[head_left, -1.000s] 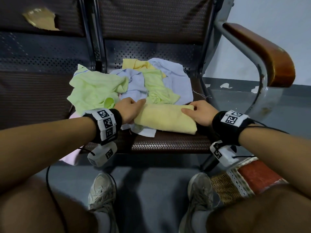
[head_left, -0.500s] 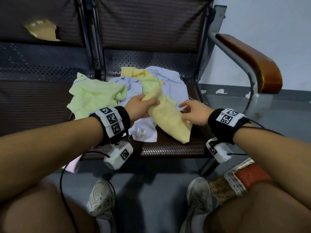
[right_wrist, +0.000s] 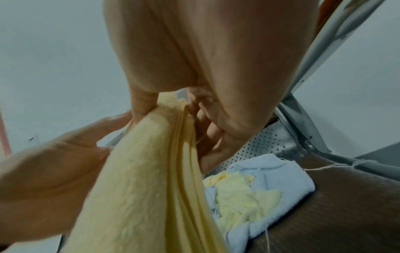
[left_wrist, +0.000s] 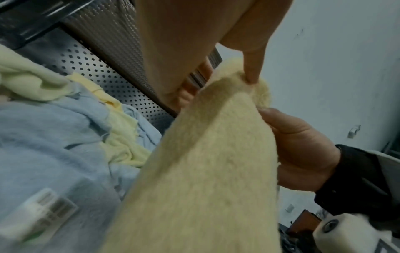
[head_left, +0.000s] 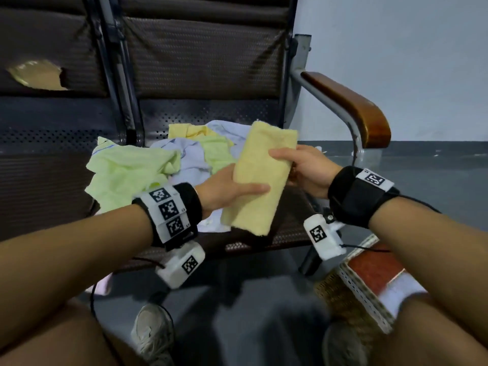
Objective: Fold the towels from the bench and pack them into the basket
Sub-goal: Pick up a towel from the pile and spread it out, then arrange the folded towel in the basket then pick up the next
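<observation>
Folded yellow towel (head_left: 260,178): fuzzy pale-yellow cloth in a long narrow rectangle of several layers, held above the seat, tilted with its far end highest. Unfolded towels heaped on the tabletop (head_left: 264,231) behind and left of it: light-green towel (head_left: 126,173) crumpled at left; pale-blue towel (head_left: 190,159) in the middle, with a white label near its front edge; a second green towel (head_left: 217,153) draped over the blue; a yellow towel (head_left: 184,130) bunched at the back. Woven basket (head_left: 340,299) on the floor at lower right, with white perforated trim and a red-brown panel.
</observation>
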Demonstrator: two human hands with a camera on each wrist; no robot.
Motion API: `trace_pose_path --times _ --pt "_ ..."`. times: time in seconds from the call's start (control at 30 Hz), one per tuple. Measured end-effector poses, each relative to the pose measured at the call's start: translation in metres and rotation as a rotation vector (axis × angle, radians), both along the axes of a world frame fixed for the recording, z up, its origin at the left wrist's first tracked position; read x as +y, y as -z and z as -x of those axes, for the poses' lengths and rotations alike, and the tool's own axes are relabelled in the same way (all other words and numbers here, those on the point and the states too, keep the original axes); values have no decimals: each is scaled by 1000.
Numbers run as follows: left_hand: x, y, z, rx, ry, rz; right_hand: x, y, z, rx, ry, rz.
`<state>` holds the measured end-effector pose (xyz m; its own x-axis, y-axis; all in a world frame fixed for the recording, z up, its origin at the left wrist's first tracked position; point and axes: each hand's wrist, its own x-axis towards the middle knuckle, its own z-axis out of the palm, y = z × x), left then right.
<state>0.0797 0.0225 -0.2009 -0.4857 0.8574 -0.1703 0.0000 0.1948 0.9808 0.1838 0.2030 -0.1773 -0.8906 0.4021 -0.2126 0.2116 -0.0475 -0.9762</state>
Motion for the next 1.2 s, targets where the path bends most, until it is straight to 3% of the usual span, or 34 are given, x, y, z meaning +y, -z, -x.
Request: trace_pose_path --times 0.2,0.4,0.53,0.7,0.87,1.0,1.2 --pt "66 18 -62 48 281 111 69 18 -90 -81 171 68" --pt "166 48 -167 -100 467 249 151 31 -229 -273 406 107" --pt "221 89 -254 -102 541 321 179 67 -333 -423 572 141" --pt "256 156 -341 72 692 486 180 128 -429 -616 793 190" --pt "274 206 -385 291 787 618 184 187 -451 -768 797 66" --pt "279 225 -392 498 759 718 186 217 -444 -1011 567 -174" --pt "283 215 -385 482 766 767 187 222 -426 -1114 423 -355"
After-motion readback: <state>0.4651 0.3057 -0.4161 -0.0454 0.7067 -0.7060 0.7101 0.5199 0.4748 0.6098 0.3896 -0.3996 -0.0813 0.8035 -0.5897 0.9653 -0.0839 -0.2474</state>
